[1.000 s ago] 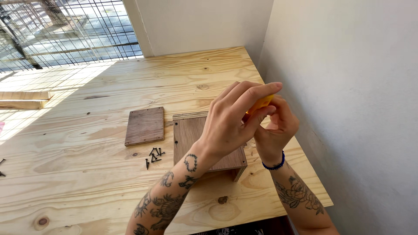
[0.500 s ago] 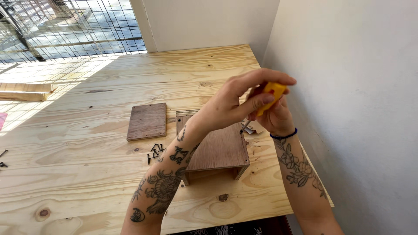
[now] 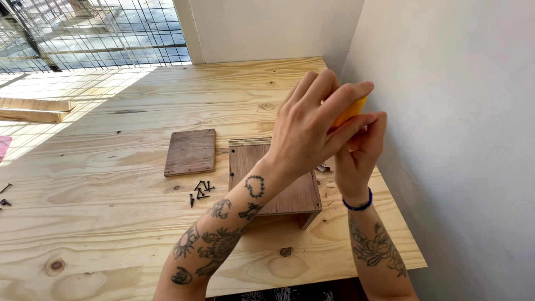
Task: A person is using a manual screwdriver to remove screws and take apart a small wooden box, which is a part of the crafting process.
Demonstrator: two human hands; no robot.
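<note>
Hands up over the desk [image 3: 111,234]: left hand [image 3: 312,125] and right hand [image 3: 359,147] both pinch a small orange thing [image 3: 350,111], mostly hidden behind fingers so can't tell what, above a brown wooden box [image 3: 290,192], black screws [image 3: 202,189] and small board [image 3: 190,151] nearby.

Since a sec ago both hands have come up off the wooden box [image 3: 281,181] & drifted toward the wall side. Left hand [image 3: 312,125] now covers more of the orange object [image 3: 350,111]; half a sec ago a good chunk showed, now just a sliver peeks out betw. the fingers. Right hand [image 3: 359,150] has shifted under & behind the left, fingers curled up at the orange bit. More of the box top shows vs. a sec back, when the forearm lay across it.
</note>
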